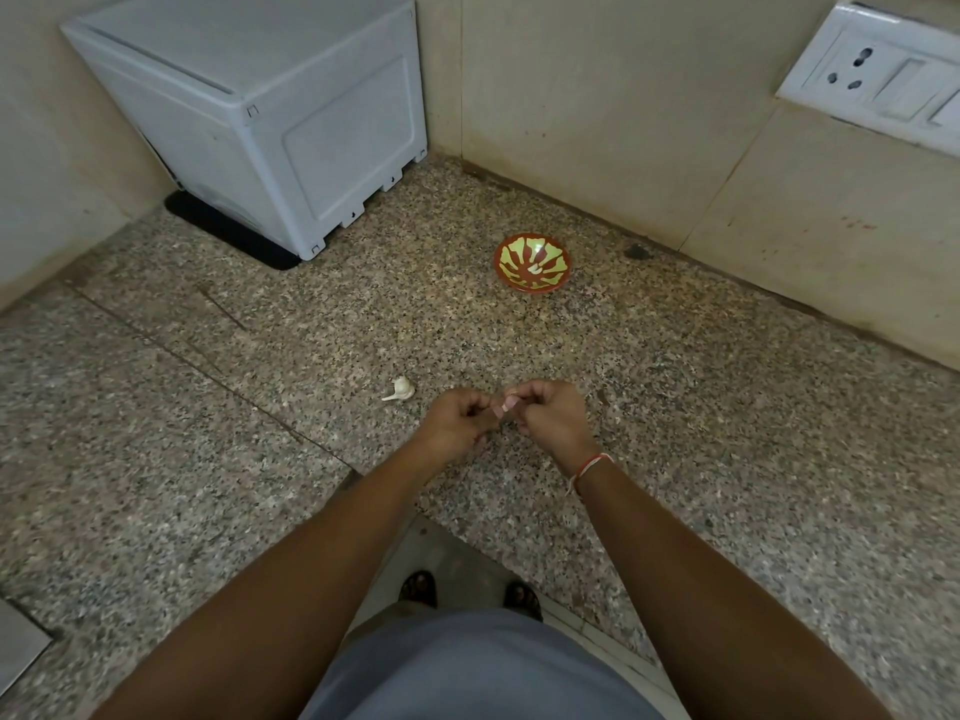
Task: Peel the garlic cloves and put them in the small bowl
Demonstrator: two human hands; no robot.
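Two hands — left hand (460, 423) and right hand (545, 414) — are pinching one garlic clove (505, 406) between curled fingertips. Slippery skin risks it popping loose onto the counter (675, 407), short of the bowl (532, 263) well beyond the fingers — another clove (400, 390) is lying just left.

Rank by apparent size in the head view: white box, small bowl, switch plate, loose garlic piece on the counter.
1. white box
2. switch plate, partly cut off by the frame edge
3. small bowl
4. loose garlic piece

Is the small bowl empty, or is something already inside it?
Not empty. The small bowl stands upright on the counter, with one pale piece, probably a peeled clove, inside.
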